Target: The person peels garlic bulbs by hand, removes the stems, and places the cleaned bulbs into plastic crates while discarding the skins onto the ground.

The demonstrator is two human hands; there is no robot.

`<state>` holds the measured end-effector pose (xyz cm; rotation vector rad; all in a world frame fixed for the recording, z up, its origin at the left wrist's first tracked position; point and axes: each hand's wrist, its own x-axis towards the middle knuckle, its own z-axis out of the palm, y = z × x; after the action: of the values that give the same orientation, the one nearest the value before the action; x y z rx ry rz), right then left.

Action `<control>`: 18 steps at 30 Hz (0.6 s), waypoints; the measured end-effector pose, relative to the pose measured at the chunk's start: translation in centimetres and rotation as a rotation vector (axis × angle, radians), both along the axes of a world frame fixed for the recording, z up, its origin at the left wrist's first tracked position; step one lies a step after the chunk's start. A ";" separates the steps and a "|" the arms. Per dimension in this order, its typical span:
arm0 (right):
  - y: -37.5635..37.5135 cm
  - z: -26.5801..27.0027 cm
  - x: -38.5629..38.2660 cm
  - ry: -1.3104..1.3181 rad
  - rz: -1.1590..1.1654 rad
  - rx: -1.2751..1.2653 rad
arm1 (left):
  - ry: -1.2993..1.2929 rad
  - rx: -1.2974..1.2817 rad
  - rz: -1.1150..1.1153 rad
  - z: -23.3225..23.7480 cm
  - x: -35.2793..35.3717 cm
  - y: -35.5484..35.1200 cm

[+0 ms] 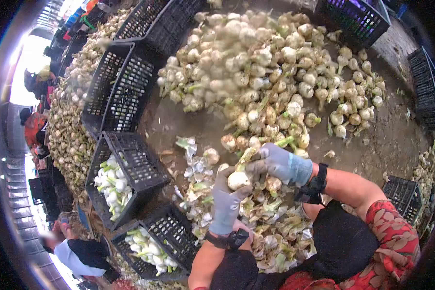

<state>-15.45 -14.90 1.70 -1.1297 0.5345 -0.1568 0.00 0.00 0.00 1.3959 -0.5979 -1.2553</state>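
Observation:
My left hand (228, 200), in a grey glove, is closed around a pale garlic bulb (238, 180) near the middle of the view. Gloved in grey with a blue cuff, my right hand (279, 164) is closed at the bulb's stem side, its fingertips on the leafy outer layer. Beneath and around both hands lie loose peeled skins (275, 237). Just beyond them spreads a large heap of unpeeled bulbs (275, 72) with stems.
Black crates (142, 157) stand at the left, two holding clean white bulbs (112, 186). More crates (355, 21) are at the upper right and right edge. Another bulb heap (70, 125) and several people, one in a blue-and-black top (84, 256), are at far left.

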 end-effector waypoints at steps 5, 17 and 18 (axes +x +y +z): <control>0.7 0.0 -0.1 0.115 -0.132 -0.215 | -0.184 -0.023 -0.051 2.7 -1.0 -1.5; 2.1 -1.9 0.2 0.275 -0.197 -0.862 | 0.344 -0.093 -0.063 3.4 -0.3 -1.7; 2.8 -5.1 -0.5 0.174 -0.333 -1.007 | 0.760 -0.048 -0.042 2.2 0.1 -1.4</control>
<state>-15.99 -12.08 -3.37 -2.0354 0.8320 -0.6742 0.07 -1.36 2.23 0.7684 -0.1252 -1.6563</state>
